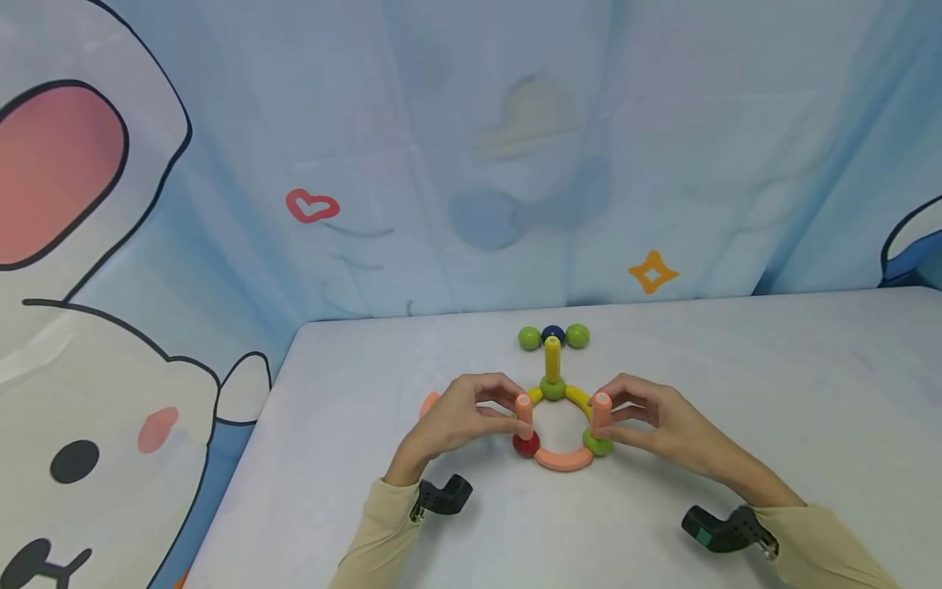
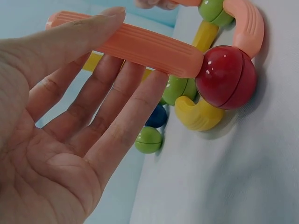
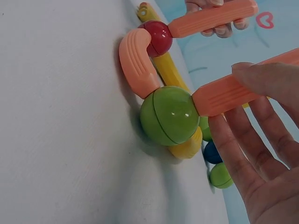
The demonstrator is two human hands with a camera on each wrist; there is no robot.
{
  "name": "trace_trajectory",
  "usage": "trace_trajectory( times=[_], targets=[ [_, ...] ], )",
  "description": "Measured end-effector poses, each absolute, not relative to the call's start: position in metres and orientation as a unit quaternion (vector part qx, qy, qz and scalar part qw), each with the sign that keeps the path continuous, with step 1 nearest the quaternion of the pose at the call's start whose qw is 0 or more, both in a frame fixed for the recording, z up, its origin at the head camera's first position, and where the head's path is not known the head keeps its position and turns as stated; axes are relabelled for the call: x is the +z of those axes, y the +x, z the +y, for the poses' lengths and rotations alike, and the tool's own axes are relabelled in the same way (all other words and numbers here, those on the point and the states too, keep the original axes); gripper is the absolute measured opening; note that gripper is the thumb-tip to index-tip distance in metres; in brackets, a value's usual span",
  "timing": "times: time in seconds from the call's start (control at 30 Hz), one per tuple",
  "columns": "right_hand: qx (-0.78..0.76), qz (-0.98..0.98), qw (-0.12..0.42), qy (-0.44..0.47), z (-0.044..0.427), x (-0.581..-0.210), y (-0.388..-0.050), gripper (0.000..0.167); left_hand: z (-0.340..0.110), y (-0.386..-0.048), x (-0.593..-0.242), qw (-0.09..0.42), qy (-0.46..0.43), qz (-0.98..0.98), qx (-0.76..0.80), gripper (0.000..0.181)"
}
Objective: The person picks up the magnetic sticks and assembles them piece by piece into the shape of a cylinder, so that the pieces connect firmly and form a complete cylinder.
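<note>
My left hand [image 1: 467, 415] pinches an upright orange rod [image 2: 149, 45] between thumb and fingers; its lower end meets a red ball [image 2: 225, 77]. Opposite, my right hand [image 1: 658, 421] pinches a matching orange rod [image 3: 224, 95] standing on a green ball [image 3: 169, 115]. A curved orange piece [image 1: 563, 460] links these two balls on the table. Behind them, a second green ball [image 1: 553, 388] carries an upright yellow rod [image 1: 553, 360] and has curved yellow pieces [image 1: 579, 398] on both sides, forming a ring. Whether the yellow ends join the front balls, I cannot tell.
Beyond the ring, a dark blue ball [image 1: 553, 333] sits between two more green balls [image 1: 529, 338]. Another orange piece [image 1: 429, 403] lies partly hidden behind my left hand. A white cloth covers the table [image 1: 331, 458], and a printed curtain [image 1: 412, 164] hangs at its back edge.
</note>
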State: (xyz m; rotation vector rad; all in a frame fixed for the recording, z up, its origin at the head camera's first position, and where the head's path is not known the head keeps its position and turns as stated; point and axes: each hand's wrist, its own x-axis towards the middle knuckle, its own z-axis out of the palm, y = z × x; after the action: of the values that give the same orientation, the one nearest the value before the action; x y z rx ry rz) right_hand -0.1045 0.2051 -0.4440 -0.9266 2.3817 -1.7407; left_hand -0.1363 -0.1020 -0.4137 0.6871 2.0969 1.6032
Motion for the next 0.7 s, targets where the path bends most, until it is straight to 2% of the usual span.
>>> trace_trajectory(
  times=[0.2, 0.37, 0.53, 0.7],
  targets=[
    [-0.555, 0.771, 0.019, -0.312, 0.206, -0.445, -0.104, 0.035, -0.103, -0.137, -0.413, 0.217, 0.254, 0.752, 0.569, 0.034],
    [-0.531, 0.787, 0.016, -0.314, 0.215, -0.447, -0.106, 0.046, -0.111, -0.139, -0.414, 0.241, 0.257, 0.757, 0.551, 0.041],
    [-0.516, 0.800, 0.007, -0.307, 0.231, -0.455, -0.114, 0.050, -0.116, -0.145, -0.417, 0.202, 0.235, 0.805, 0.506, 0.037],
    [-0.496, 0.829, 0.016, -0.258, 0.235, -0.460, -0.129, 0.039, -0.107, -0.150, -0.430, 0.168, 0.178, 0.848, 0.470, 0.038]
  ],
)
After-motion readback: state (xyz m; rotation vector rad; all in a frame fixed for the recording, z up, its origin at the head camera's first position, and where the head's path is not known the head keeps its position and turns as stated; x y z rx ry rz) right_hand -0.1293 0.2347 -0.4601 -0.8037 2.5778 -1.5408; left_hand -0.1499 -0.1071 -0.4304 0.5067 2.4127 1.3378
